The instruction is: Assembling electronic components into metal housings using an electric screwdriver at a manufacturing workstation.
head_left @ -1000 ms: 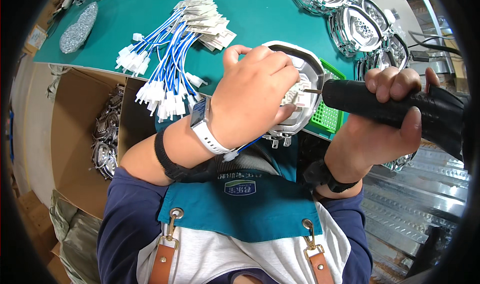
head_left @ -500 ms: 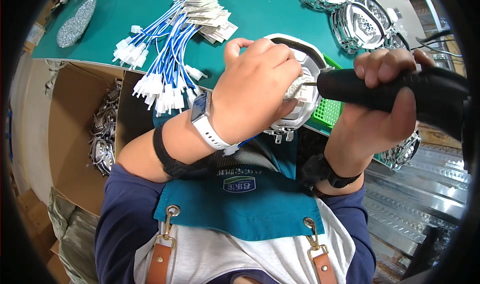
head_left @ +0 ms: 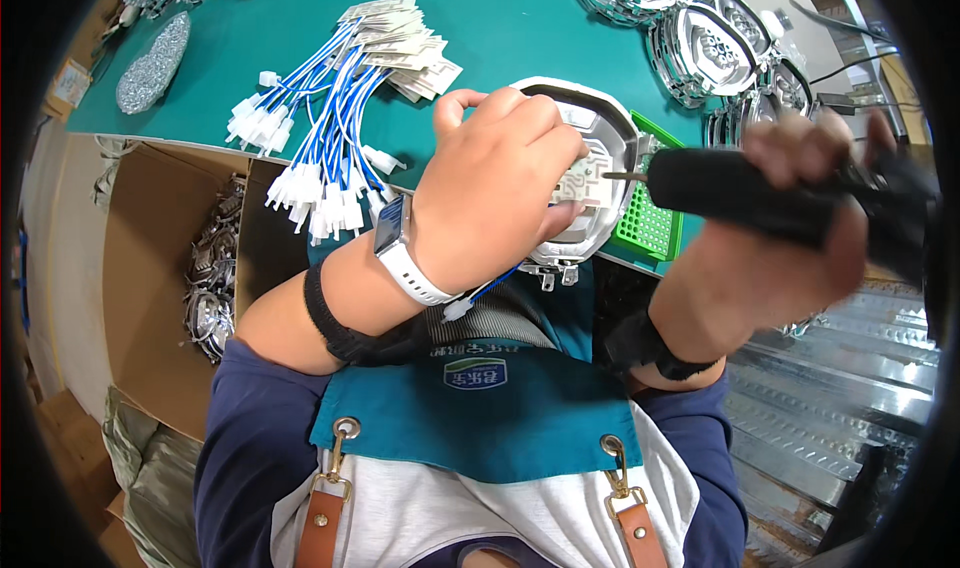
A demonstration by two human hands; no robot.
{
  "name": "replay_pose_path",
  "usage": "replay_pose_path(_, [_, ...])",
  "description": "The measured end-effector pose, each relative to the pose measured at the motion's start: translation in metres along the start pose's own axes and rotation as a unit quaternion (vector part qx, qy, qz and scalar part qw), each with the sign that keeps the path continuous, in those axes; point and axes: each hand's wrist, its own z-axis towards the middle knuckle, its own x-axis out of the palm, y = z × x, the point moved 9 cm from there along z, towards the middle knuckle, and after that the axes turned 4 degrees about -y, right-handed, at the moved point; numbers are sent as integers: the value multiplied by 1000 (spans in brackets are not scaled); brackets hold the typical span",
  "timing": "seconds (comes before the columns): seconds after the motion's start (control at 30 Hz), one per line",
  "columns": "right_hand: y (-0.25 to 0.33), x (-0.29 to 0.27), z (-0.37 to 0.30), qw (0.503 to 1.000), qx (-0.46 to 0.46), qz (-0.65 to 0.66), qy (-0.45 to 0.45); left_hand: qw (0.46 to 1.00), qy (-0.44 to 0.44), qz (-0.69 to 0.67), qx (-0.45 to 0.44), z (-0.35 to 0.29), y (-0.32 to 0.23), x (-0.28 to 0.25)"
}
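My left hand (head_left: 500, 173) is closed at the silver lamp housing (head_left: 612, 223), fingers and thumb gripping a small pale circuit board (head_left: 597, 190) inside it. My right hand (head_left: 780, 243), smeared by motion, is wrapped round a black electric screwdriver (head_left: 725, 190). Its thin bit points left and reaches the board's right part; whether it touches a screw I cannot tell. A blue-and-white wire with a white connector (head_left: 458, 310) hangs below my left wrist. Behind the housing's right side sits a green perforated tray (head_left: 650, 230).
Left of my hand, a bundle of pale boards (head_left: 405, 48) with blue-and-white wires and white connectors (head_left: 310, 193) lies on the green table (head_left: 510, 28). Silver housings (head_left: 705, 53) are stacked at the far right. A cardboard box (head_left: 150, 268) with metal parts stands at left.
The screwdriver body and my right hand have shifted slightly right and down, and the hand is blurred. My left fingers have drawn back a little, so more of the board shows.
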Motion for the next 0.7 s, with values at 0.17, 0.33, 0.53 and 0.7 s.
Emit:
replay_pose_path(0.17, [22, -63, -13, 996, -66, -8, -52, 1000, 10, 10, -2, 0, 1, 1])
replay_pose_path(0.33, [-5, -115, -19, 977, -55, -90, -188, 999, 33, 24, -14, 3, 3, 4])
replay_pose_path(0.53, [-17, -120, -18, 972, -46, -128, -194, 1000, 18, 14, -15, 2, 3, 5])
replay_pose_path(0.7, [-23, -119, -15, 984, -28, -92, -153, 999, 26, 18, -14, 2, 3, 5])
